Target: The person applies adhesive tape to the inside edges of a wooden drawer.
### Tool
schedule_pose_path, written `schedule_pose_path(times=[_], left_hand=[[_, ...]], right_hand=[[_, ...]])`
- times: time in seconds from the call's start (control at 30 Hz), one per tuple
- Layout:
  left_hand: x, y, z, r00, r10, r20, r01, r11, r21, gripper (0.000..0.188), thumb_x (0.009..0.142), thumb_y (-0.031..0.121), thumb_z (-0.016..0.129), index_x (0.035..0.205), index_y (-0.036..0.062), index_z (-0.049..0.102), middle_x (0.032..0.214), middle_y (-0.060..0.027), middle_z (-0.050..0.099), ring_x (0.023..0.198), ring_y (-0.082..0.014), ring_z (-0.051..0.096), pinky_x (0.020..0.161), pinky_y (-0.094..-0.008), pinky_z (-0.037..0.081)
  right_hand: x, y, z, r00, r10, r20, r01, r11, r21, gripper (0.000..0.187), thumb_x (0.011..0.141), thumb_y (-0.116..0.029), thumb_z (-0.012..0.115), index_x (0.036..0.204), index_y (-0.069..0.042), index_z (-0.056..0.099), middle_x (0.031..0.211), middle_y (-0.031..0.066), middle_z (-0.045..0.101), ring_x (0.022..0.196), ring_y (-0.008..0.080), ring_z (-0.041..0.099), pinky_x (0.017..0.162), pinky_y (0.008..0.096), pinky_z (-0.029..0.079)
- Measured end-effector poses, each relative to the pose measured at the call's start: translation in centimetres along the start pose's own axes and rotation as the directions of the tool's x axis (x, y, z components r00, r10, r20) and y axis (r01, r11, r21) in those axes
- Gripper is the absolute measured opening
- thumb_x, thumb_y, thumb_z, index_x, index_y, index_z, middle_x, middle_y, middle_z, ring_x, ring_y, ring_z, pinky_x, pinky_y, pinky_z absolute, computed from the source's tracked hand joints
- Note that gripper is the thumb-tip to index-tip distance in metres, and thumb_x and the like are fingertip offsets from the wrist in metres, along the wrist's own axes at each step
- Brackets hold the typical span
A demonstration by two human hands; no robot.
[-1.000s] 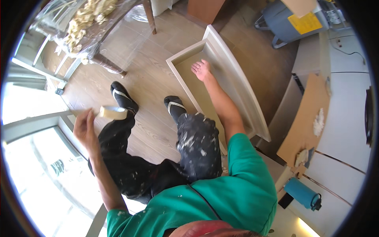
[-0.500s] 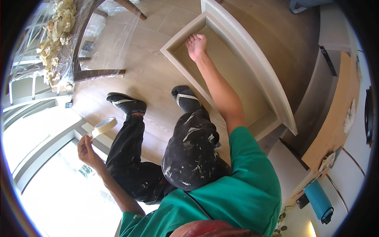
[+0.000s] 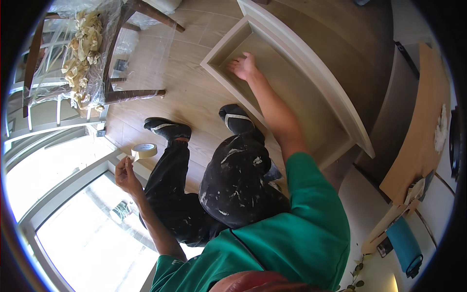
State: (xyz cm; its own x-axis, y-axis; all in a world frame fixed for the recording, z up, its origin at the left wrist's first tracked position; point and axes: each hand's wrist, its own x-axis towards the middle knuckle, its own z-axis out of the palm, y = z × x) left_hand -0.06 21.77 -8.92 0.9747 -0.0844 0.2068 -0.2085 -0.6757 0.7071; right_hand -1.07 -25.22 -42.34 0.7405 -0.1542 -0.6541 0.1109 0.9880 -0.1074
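My left hand is closed in a pinch at a strip end of a roll of masking tape. The cream roll hangs just beyond the fingertips, above the floor beside my foot. My right hand reaches into a pale, shallow drawer with a long, wide front panel. Its fingers are loosely apart near the inside of the short end wall, holding nothing I can see. Whether they touch the wall, I cannot tell.
A wooden chair wrapped in clear plastic, with crumpled tape on it, stands far left. A bright window lies at left. To the right are a wooden board and a teal cylinder. My black shoes rest on the floor.
The view has shifted slightly. The tape roll has turned so its flat side shows more. My right hand has lowered a little and its fingers have loosened inside the drawer.
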Motion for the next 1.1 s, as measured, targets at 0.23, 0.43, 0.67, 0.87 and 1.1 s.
schedule_pose_path(times=[0.23,0.43,0.67,0.87,1.1], left_hand=[[-0.4,0.5,0.0,1.000,-0.026,0.000,0.026,1.000,0.007,0.017,0.097,0.014,0.070,0.104,-0.0015,0.073,0.091,-0.0075,0.073,0.083,-0.0114,0.065,0.078,-0.0259,0.051],[-0.8,1.7,0.6,0.995,-0.033,0.094,0.022,0.993,0.113,0.017,0.096,0.012,0.070,0.105,-0.0030,0.073,0.094,-0.0099,0.074,0.089,-0.0148,0.068,0.084,-0.0289,0.053],[-0.2,2.8,1.1,0.996,-0.037,0.086,0.031,0.997,0.073,0.015,0.096,0.010,0.069,0.104,-0.0027,0.074,0.094,-0.0093,0.074,0.088,-0.0137,0.068,0.085,-0.0282,0.052],[-0.3,3.8,1.4,0.997,0.020,0.073,-0.027,0.995,0.101,0.015,0.096,0.009,0.069,0.105,-0.0013,0.074,0.093,-0.0090,0.074,0.084,-0.0121,0.067,0.083,-0.0261,0.051],[-0.5,2.9,0.6,0.997,0.057,0.054,-0.057,0.998,0.001,0.016,0.095,0.010,0.070,0.105,-0.0018,0.074,0.094,-0.0075,0.074,0.085,-0.0119,0.067,0.082,-0.0272,0.051]], right_hand=[[-3.1,2.9,5.6,0.985,-0.007,0.173,-0.024,0.984,0.175,0.089,0.093,-0.043,0.046,0.155,0.012,0.015,0.164,0.0304,0.016,0.154,0.0402,0.016,0.126,0.0506,0.016],[-8.3,-1.9,1.0,0.920,-0.278,0.276,0.328,0.931,-0.158,0.060,0.098,-0.029,0.040,0.140,0.013,0.046,0.148,0.0298,0.047,0.141,0.0389,0.044,0.122,0.0461,0.031],[-2.4,-0.7,-3.1,0.701,-0.031,0.712,0.323,-0.876,-0.357,0.054,0.087,-0.009,0.055,0.140,-0.004,0.056,0.155,0.0135,0.046,0.146,0.0321,0.038,0.117,0.0461,0.036],[-0.3,1.8,-5.2,0.807,0.092,0.583,0.200,-0.972,-0.124,0.059,0.090,-0.011,0.053,0.148,-0.005,0.047,0.164,0.0106,0.032,0.152,0.0260,0.027,0.120,0.0476,0.029],[-6.7,-2.1,-10.1,0.976,-0.201,0.080,-0.162,-0.923,-0.348,0.038,0.095,-0.018,0.053,0.129,-0.006,0.064,0.140,0.0174,0.058,0.131,0.0321,0.054,0.106,0.0446,0.045]])
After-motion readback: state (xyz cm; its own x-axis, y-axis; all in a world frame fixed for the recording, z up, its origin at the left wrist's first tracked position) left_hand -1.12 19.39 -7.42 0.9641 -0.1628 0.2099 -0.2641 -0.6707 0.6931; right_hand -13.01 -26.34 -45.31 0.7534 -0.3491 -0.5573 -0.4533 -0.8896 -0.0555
